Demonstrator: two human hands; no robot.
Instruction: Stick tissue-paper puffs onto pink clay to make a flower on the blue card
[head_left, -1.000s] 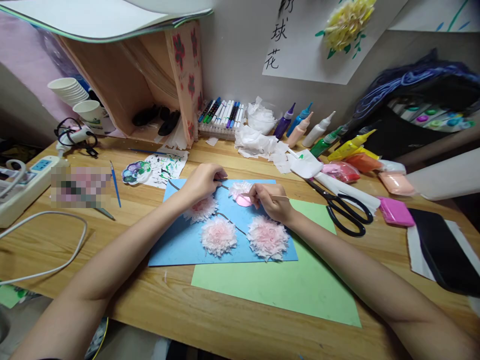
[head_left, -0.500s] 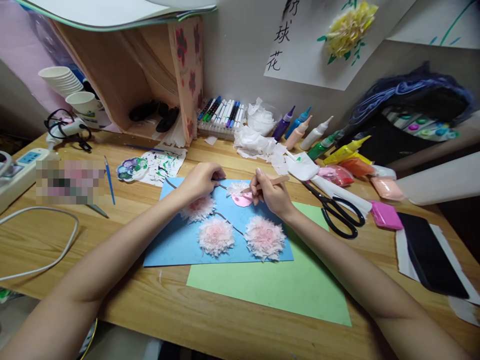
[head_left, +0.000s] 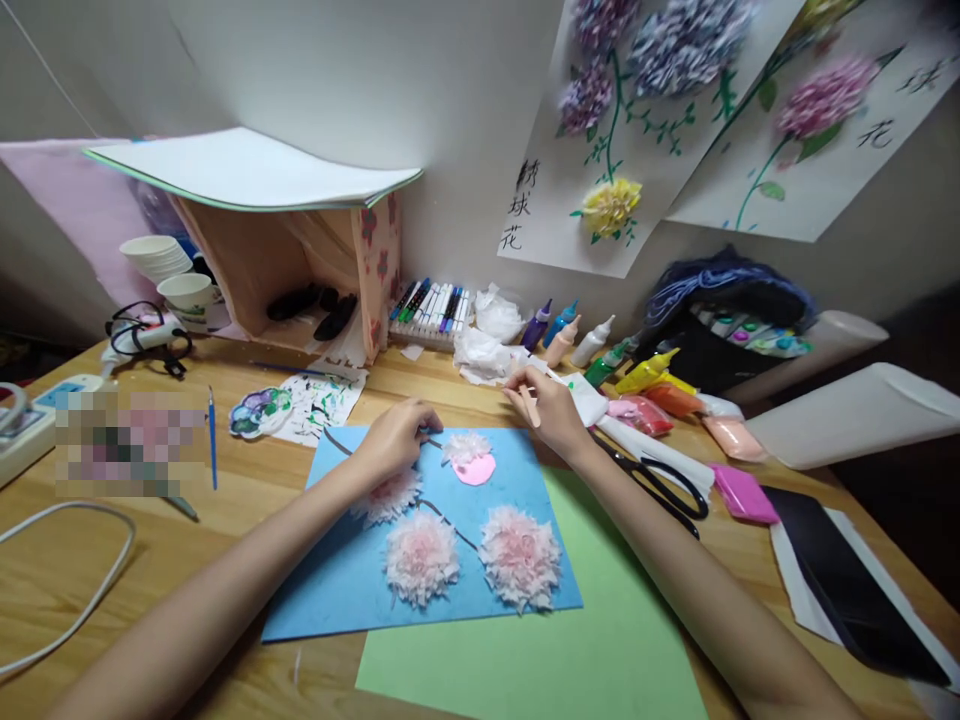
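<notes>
A blue board lies on the desk, bearing fluffy pink-and-white tissue-paper flowers and dark painted stems. Near its top edge is a pink clay disc, its upper part covered with white tissue ruffles. My left hand rests on the board's top edge, left of the disc, fingers curled down; what they hold, if anything, is hidden. Beyond the board's upper right corner, my right hand grips a small wooden stick, its fingertips close to the crumpled white tissue paper.
Green paper lies partly under the board. To the right are black scissors, a pink clay packet and a black phone. Paint bottles and a marker box line the wall. A paintbrush lies left.
My right hand has lifted off the pink disc and moved up to the tissue pile with the stick. My left hand stays on the board. The camera view has tilted upward.
</notes>
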